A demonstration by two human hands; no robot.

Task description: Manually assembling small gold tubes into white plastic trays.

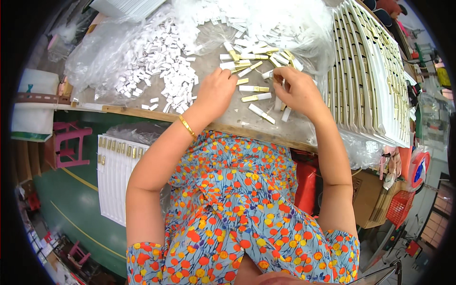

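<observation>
My left hand (214,94) is over the worktable with its fingers curled together; whatever they pinch is hidden. A short gold-and-white piece (242,81) shows right by its fingertips, and I cannot tell whether it is held. To the right, my right hand (300,91) has its thumb and fingers bent inward, and what lies between them cannot be made out. Slim white-and-gold tubes lie loose between and beyond the hands, among them one flat tube (256,97) and one slanting tube (261,114) nearer the front edge. A heap of small white pieces (178,80) spreads left of my left hand.
Clear plastic bags (95,61) surround the heap and lie along the back. At right stands a row of white trays (368,80) with gold pieces. Another white tray (116,175) is low at left, near a pink stool (71,145). The table's wooden edge (256,135) runs before me.
</observation>
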